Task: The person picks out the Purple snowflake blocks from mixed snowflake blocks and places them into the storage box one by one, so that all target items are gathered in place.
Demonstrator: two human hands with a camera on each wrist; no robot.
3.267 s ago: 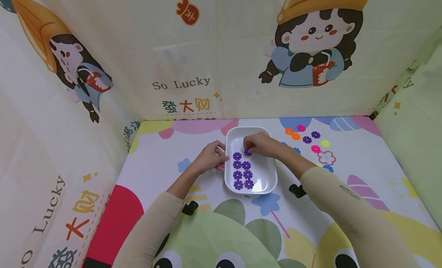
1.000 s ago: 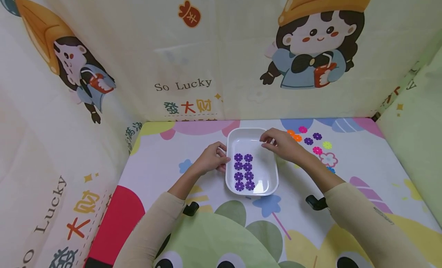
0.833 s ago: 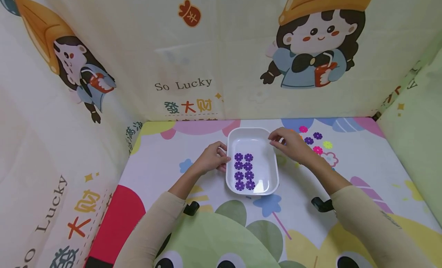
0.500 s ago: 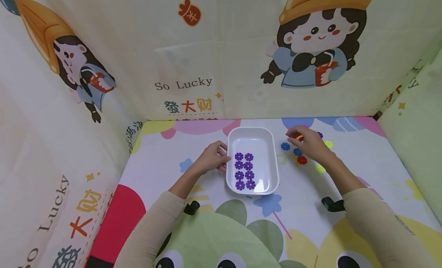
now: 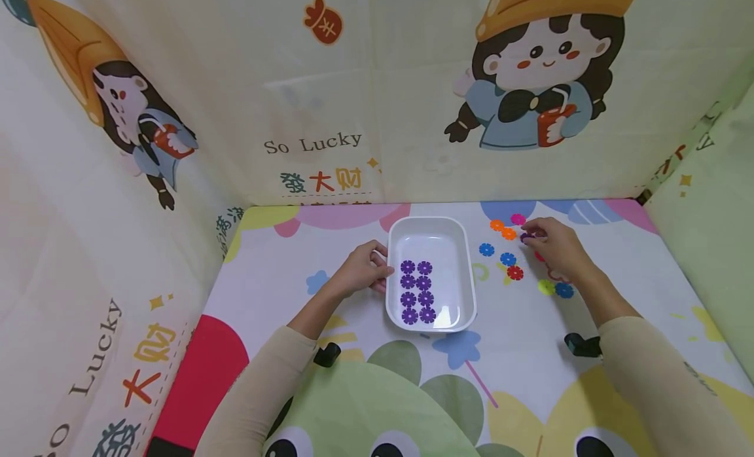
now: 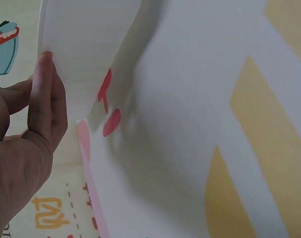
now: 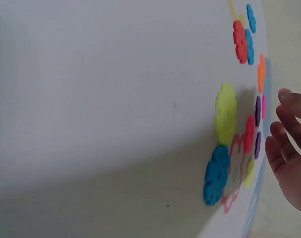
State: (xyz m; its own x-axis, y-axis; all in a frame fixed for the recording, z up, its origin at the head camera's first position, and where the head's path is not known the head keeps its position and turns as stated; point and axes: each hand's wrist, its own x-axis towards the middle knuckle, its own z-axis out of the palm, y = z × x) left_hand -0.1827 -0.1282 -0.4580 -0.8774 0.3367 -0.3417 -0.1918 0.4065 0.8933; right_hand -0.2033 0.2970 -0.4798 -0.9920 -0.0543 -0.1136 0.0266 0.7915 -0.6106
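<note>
In the head view a white tray (image 5: 459, 274) holds several purple flower pieces (image 5: 423, 282) in two columns. My left hand (image 5: 360, 267) touches its left rim; in the left wrist view the fingers (image 6: 40, 99) lie against the tray's outer wall (image 6: 91, 44), fairly straight. My right hand (image 5: 559, 247) hovers over the loose flower pieces at the right, fingertips at a purple flower piece (image 5: 524, 237). In the right wrist view two purple flower pieces (image 7: 258, 111) lie on the table near the parted fingers of the right hand (image 7: 291, 144), with nothing visible between them.
Around the right hand lie orange flower pieces (image 5: 508, 234), blue flower pieces (image 5: 486, 249), a red flower piece (image 5: 515, 273), a yellow-green flower piece (image 5: 546, 287) and a pink flower piece (image 5: 518, 219). A printed cloth (image 5: 330, 313) covers the table; printed curtains (image 5: 412, 116) enclose it.
My right hand, first at the upper purple flower piece of the tray's right column, has let it go and moved right to the loose pieces. The left hand has stayed at the tray's rim.
</note>
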